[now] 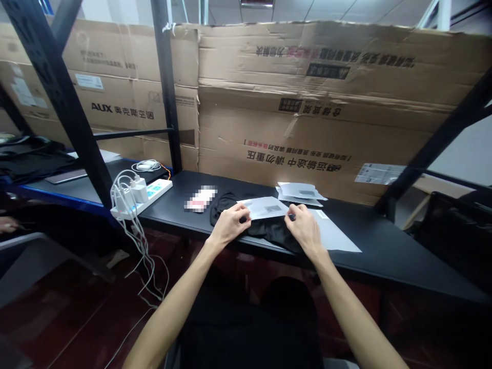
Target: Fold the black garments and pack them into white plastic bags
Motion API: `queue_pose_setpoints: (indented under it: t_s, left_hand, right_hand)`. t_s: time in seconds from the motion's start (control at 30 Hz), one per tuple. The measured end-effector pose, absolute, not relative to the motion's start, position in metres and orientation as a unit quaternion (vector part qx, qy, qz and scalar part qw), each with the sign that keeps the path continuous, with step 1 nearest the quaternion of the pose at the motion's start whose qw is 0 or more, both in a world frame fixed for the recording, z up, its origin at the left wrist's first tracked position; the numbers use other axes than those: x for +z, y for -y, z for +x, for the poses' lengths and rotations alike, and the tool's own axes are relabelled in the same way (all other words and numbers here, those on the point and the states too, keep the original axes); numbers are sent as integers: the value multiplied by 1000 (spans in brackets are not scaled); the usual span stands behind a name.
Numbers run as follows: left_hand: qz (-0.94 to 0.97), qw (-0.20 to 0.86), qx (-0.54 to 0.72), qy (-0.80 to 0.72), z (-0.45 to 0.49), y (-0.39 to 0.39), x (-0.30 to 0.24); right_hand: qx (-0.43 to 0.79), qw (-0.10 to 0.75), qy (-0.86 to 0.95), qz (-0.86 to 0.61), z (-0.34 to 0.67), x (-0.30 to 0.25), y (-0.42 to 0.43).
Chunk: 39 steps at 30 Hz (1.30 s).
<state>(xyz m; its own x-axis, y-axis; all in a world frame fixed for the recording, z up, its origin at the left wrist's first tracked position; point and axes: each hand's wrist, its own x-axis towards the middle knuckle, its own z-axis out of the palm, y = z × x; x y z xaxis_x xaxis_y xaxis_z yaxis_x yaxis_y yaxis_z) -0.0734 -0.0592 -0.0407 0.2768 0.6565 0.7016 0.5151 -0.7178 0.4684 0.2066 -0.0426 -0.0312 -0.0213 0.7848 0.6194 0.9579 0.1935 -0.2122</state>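
Note:
My left hand (pixel 229 223) pinches the left end of a small clear plastic bag (pixel 265 207) with a printed label. My right hand (pixel 305 228) pinches the bag's right end. The bag is held flat over a black piece of cloth (pixel 261 228) that lies on the black table (pixel 384 241). A larger clear plastic sheet (pixel 338 238) lies flat just right of my right hand. Both forearms reach in from the bottom of the view.
A stack of clear bags (pixel 300 193) lies behind my hands. A blurred pink and white item (pixel 200 199) sits left of the cloth. A white power strip (pixel 144 197) with chargers and dangling cables sits at the table's left corner. Cardboard sheets (pixel 326 102) wall the back; black frame posts (pixel 167 87) stand around.

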Motion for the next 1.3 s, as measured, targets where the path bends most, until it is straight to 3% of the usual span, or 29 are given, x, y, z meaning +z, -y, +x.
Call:
queue_pose_setpoints:
  t_s: [0.23, 0.4, 0.57, 0.9, 1.3]
  left_hand:
    - [777, 103, 508, -358, -75, 56, -41]
    - [757, 12, 510, -408, -71, 58, -38]
    - [817, -97, 438, -362, -46, 57, -37]
    - [856, -121, 393, -314, -18, 32, -38]
    - [862, -118, 389, -302, -29, 34, -35]
  right_hand:
    - [-211, 319, 759, -527, 216, -38, 38]
    - [-224, 314, 784, -487, 219, -37, 43]
    - [-191, 307, 817, -450, 199, -33, 55]
    - [-50, 362, 829, -423, 211, -37, 63]
    - [-71, 368, 833, -407, 212, -40, 61]
